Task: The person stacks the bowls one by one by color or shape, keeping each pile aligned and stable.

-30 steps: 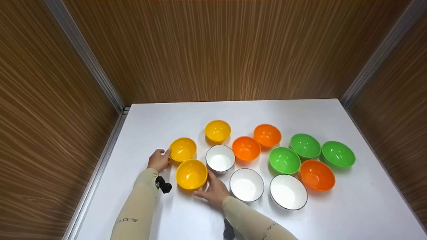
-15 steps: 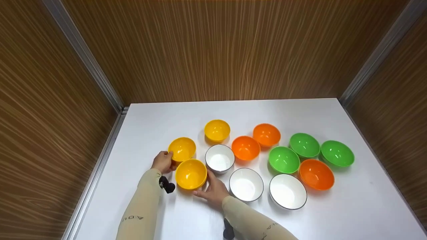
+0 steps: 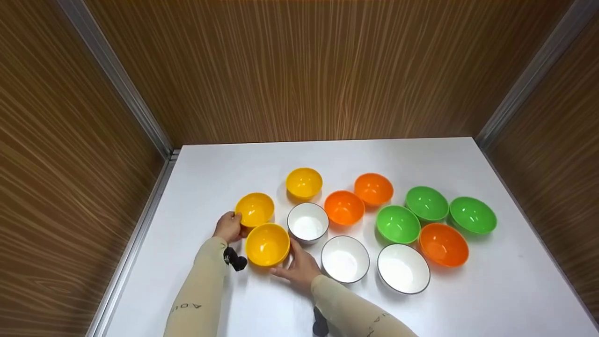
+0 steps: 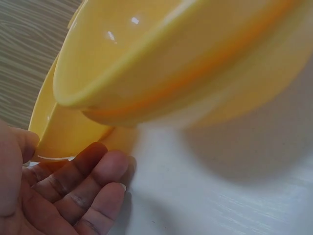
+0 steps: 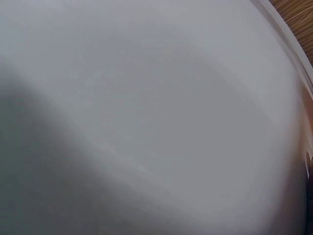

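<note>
My left hand grips the near-left side of a yellow bowl, thumb at its rim and fingers below, as the left wrist view shows of this bowl. Just in front is a second yellow bowl, its rim overlapping the first in the head view. Around this one's right side curl the fingers of my right hand, thumb at its near edge. Large in the left wrist view, the front bowl has an orange line along its wall. A blurred white surface fills most of the right wrist view.
A third yellow bowl stands farther back. White bowls sit close to my right hand and forearm. Orange bowls and green bowls spread to the right on the white table. Wood-grain panels enclose it.
My left hand has moved slightly right and closed its fingers under the rear yellow bowl's rim. My right hand and the front bowl have stayed nearly in place.
</note>
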### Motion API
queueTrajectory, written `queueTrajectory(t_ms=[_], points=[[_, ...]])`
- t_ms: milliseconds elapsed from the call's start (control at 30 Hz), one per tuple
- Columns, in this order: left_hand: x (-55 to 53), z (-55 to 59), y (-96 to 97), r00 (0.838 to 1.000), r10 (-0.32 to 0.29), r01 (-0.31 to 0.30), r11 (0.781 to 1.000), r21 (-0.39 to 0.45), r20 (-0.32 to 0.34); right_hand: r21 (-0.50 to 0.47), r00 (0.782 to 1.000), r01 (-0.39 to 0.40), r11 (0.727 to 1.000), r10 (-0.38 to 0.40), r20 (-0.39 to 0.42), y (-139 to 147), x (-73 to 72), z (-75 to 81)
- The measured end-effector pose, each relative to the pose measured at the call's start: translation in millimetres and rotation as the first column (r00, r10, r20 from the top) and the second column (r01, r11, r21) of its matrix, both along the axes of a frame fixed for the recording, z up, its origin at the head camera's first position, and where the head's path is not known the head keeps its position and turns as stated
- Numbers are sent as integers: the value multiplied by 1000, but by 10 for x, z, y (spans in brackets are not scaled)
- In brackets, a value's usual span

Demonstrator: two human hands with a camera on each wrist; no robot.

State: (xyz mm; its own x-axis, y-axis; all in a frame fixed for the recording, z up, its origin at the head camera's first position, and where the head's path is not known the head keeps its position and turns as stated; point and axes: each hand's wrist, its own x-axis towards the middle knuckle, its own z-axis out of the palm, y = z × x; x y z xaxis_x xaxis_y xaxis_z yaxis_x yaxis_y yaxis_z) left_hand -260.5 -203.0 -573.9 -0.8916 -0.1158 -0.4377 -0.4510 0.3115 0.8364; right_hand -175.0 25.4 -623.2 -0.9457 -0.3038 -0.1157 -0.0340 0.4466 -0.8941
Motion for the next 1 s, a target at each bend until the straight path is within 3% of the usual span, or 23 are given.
queueTrajectory(t_ms=[433, 667, 1000], points=[[5, 5, -20, 999, 43, -43, 998, 40, -5, -11, 1000, -15, 1000, 14, -4, 3, 5, 8], [-14, 92, -36, 997, 74, -74, 996, 55, -4, -3, 1000, 0, 1000, 0, 3, 1, 8, 14], [73, 292, -45, 997, 66, -64, 997, 41, -51, 5, 1000, 1, 1000, -1, 13, -7, 5, 0]])
